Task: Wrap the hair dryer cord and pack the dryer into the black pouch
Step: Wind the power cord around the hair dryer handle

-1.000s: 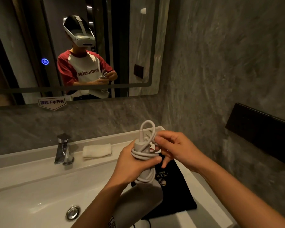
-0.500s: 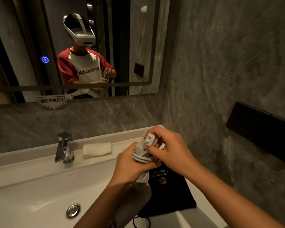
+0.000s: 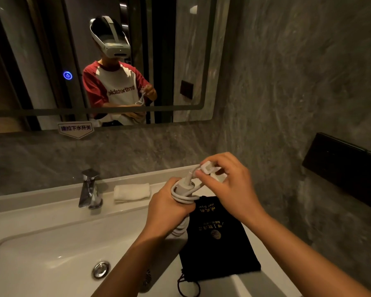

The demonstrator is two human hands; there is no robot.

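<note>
Hair dryer — a pale grey one — is held over the right side of the sink, handle end up and body angled down toward the viewer, its lower part hidden behind the left forearm. The left hand is wrapped tight around the handle, fingers closed over several white loops of cord that ring the handle just above the fist. The right hand sits just above and to the right of it, thumb and fingertips pinched shut on the white plug, with the other fingers loosely curled. A short run of cord leads from the plug down to the top of the handle, where it meets the coils.

Under both hands, flat on the counter to the right of the basin, lies the black pouch — gold lettering and a round gold logo face up, and its black drawstring trails off the near edge. The dryer and the pouch are not touching as far as can be seen.

A chrome tap stands at the back of the sink, with a folded white cloth lying just to its right on the ledge. A round metal drain shows in the basin. The mirror above reflects the person in a red-and-white shirt wearing a white headset.
</note>
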